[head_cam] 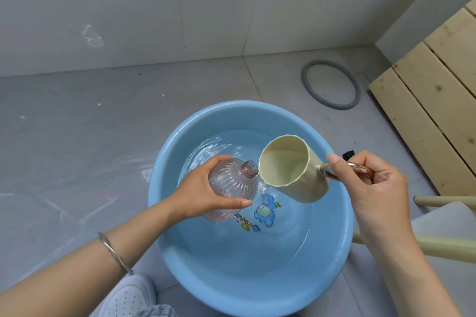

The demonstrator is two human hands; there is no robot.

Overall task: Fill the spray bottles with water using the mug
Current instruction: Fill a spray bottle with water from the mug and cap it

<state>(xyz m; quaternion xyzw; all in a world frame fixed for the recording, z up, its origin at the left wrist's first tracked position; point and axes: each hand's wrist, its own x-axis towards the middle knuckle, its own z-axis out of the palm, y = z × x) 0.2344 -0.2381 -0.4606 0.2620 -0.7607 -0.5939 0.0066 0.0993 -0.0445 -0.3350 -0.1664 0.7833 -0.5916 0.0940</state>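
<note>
L hand [203,189] wraps the ribbed clear-pink plastic spray bottle [233,186], tilted over the blue plastic basin [164,183]. R hand [371,185] pinches the cream plastic mug [291,170] by its handle, lip at the bottle neck. Bottle prob light, thin-walled, slippery when wet; grip mid-body.

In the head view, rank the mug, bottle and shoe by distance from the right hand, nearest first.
1. Mug: held by its handle in the right hand.
2. Bottle: left of the mug, gripped by the left hand over the basin.
3. Shoe: bottom left, outside the basin.
</note>
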